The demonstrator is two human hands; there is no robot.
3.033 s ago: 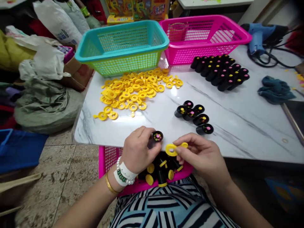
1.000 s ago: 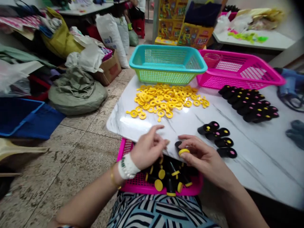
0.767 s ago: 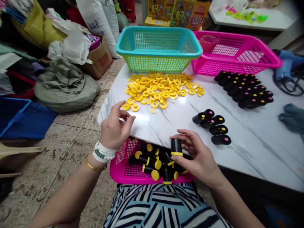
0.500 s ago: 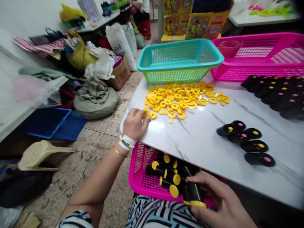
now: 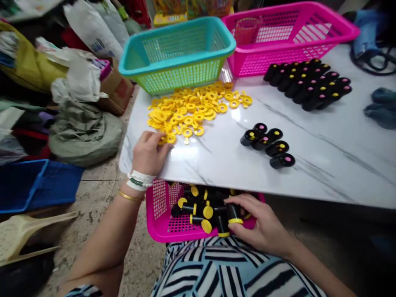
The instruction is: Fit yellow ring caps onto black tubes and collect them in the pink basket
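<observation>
The person's left forearm angles upward from the lower left, its hand (image 5: 149, 153) palm down with the fingers (image 5: 161, 135) curled forward and the thumb beside them. A white band, a beaded bracelet and a gold bangle circle the left wrist (image 5: 139, 181). The right forearm reaches in from the lower right, lower than the left hand, its hand (image 5: 262, 222) turned inward, index finger extended and thumb opposed in a pinching grip.
</observation>
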